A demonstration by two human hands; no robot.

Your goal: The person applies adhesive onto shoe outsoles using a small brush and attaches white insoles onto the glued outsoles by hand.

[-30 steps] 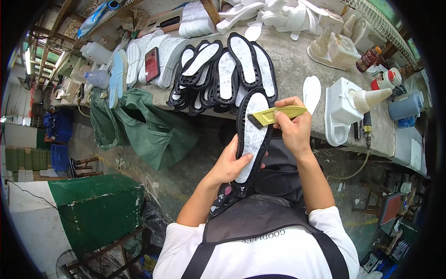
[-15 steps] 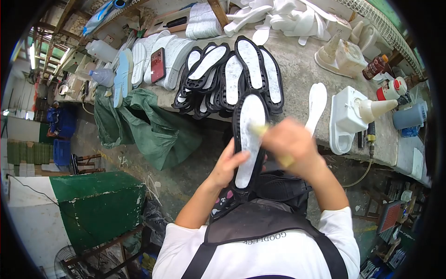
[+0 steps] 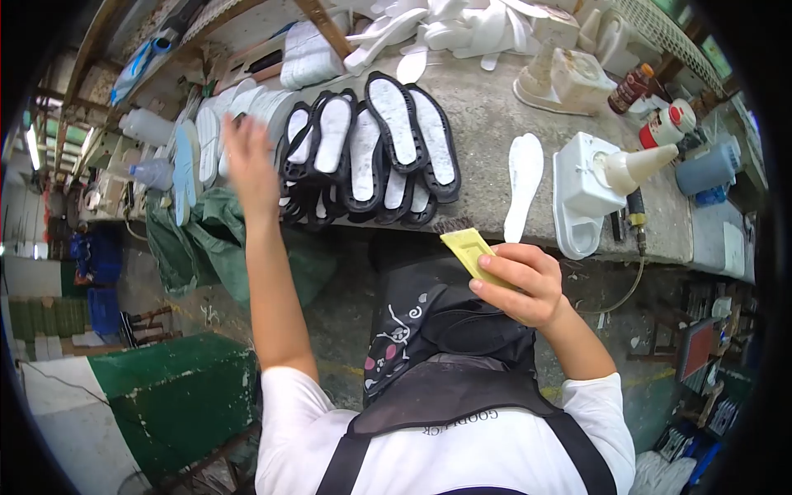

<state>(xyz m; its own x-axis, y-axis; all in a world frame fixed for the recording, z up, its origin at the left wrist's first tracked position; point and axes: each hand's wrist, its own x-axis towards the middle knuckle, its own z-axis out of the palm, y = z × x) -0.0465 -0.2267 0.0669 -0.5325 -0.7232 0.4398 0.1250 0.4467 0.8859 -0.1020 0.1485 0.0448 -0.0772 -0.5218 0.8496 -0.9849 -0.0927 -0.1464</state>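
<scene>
My right hand point(image 3: 524, 285) grips a flat yellow brush point(image 3: 472, 253) with dark bristles, held in front of the bench edge. My left hand point(image 3: 250, 165) reaches over the bench beside a stack of white insoles point(image 3: 272, 106); motion smears its fingers. Just right of it, black shoe soles point(image 3: 397, 124) lie in an overlapping pile, with white insole-shaped faces showing on top. A single white insole point(image 3: 525, 177) lies on the bench beyond my right hand. Next to it stands a white holder point(image 3: 587, 173) with a cream cone-shaped nozzle.
Blue insoles point(image 3: 185, 169) and a green cloth point(image 3: 202, 247) hang at the bench's left edge. At the right are a blue container point(image 3: 708, 165), a red-and-white bottle point(image 3: 667, 124) and a hose point(image 3: 634, 285). White pieces point(image 3: 470, 33) are heaped at the back.
The black sole has left my left hand, which has moved up and left to the white insoles. My right hand has drawn the brush away from the sole. The view has shifted.
</scene>
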